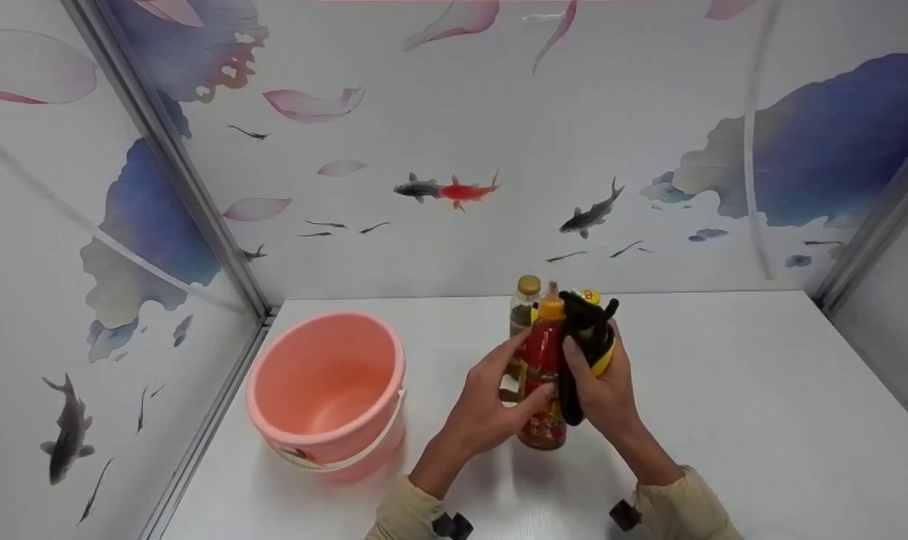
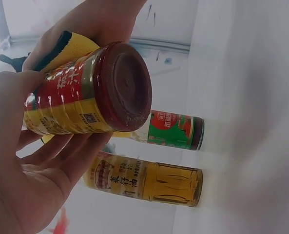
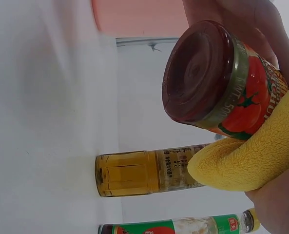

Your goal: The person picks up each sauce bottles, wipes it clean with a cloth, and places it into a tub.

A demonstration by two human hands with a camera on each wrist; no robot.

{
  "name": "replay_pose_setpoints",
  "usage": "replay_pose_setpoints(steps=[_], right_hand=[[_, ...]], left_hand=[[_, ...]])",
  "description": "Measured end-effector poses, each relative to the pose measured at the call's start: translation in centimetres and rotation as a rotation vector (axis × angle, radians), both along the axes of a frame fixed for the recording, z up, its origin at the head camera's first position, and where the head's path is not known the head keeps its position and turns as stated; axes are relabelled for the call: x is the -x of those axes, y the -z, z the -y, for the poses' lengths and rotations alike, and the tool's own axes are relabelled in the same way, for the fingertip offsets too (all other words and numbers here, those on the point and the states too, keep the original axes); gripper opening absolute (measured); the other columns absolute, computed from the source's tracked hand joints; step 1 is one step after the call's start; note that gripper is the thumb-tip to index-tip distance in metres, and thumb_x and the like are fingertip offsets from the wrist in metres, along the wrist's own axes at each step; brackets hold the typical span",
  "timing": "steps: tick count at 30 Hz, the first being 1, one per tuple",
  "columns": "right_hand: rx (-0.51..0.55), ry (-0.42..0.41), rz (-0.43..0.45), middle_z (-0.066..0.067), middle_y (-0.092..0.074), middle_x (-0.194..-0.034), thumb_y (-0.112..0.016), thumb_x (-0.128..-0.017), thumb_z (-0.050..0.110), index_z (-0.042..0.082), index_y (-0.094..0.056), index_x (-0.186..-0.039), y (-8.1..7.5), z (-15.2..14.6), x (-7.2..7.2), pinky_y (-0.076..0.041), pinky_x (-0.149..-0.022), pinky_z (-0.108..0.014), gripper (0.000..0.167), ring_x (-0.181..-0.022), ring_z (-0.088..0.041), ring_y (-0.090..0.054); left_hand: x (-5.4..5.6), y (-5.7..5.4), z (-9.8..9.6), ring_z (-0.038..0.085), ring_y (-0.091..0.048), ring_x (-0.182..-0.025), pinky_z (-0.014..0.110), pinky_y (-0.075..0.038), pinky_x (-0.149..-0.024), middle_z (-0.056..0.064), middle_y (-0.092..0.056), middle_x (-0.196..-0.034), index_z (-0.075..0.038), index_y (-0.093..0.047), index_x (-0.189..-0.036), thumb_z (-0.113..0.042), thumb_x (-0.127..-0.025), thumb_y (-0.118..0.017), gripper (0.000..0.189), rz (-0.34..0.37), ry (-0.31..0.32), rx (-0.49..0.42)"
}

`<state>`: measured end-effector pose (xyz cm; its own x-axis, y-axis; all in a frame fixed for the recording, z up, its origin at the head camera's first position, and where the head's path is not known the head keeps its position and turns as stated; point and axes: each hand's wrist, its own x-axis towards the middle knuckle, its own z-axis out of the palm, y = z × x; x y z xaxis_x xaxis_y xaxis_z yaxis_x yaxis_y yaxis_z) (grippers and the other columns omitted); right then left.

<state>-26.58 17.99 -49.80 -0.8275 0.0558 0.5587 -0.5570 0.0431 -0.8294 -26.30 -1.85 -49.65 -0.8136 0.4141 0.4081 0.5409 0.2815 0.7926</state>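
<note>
My left hand (image 1: 487, 405) grips a ketchup bottle (image 1: 545, 356), red with an orange cap, holding it raised off the table. In the left wrist view the bottle's dark red base (image 2: 127, 87) faces the camera. A black and yellow cloth (image 1: 590, 330) is in my right hand (image 1: 609, 386), thumb pressed on its black side. The cloth's yellow side (image 3: 251, 163) lies against the bottle in the right wrist view. Behind the hands stand a bottle of golden oil (image 3: 129, 173) and a bottle with a green and red label (image 2: 169, 129); in the head view they are partly hidden.
A pink bucket (image 1: 330, 450) with a white handle stands on the left of the white table (image 1: 723, 420). Patterned wall panels (image 1: 454, 247) enclose the table at the back and both sides.
</note>
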Motion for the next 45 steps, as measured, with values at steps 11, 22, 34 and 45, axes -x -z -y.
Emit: replay_pose_setpoints(steps=[11, 22, 34, 45], right_hand=[[-0.012, -0.013, 0.008, -0.009, -0.063, -0.135, -0.059, -0.108, 0.000, 0.006, -0.045, -0.152, 0.5, 0.5, -0.3, -0.063, -0.099, -0.029, 0.047, -0.115, -0.022, -0.069], [-0.031, -0.030, 0.016, -0.009, -0.065, -0.130, -0.061, -0.108, 0.001, 0.007, -0.046, -0.151, 1.4, 1.3, -0.5, -0.062, -0.096, -0.029, 0.047, -0.111, -0.023, -0.067], [-0.007, 0.002, 0.021, -0.009, -0.064, -0.132, -0.061, -0.109, 0.003, 0.006, -0.046, -0.150, 1.6, 1.6, -0.6, -0.062, -0.097, -0.029, 0.045, -0.113, -0.023, -0.068], [0.030, 0.042, 0.007, -0.010, -0.065, -0.128, -0.062, -0.108, 0.002, 0.004, -0.048, -0.146, 1.1, 0.7, -0.3, -0.064, -0.093, -0.030, 0.041, -0.110, -0.024, -0.071]], left_hand=[[0.2, 0.0, -0.1, 0.009, -0.072, -0.112, 0.023, -0.065, -0.075, -0.003, -0.065, -0.147, -0.030, -0.039, -0.167, -0.044, -0.102, -0.075, 0.076, -0.053, -0.044, -0.103], [0.5, -0.3, 0.0, 0.012, -0.074, -0.111, 0.026, -0.066, -0.072, -0.002, -0.065, -0.147, -0.026, -0.039, -0.167, -0.038, -0.102, -0.076, 0.076, -0.048, -0.129, -0.199], [0.3, -0.5, 0.3, 0.014, -0.071, -0.113, 0.028, -0.066, -0.074, -0.006, -0.061, -0.148, -0.035, -0.040, -0.166, -0.042, -0.102, -0.074, 0.073, 0.045, -0.118, -0.162], [0.2, -0.6, 0.8, 0.012, -0.071, -0.113, 0.025, -0.065, -0.074, -0.002, -0.065, -0.142, -0.033, -0.038, -0.167, -0.046, -0.103, -0.071, 0.074, 0.121, 0.028, 0.001]])
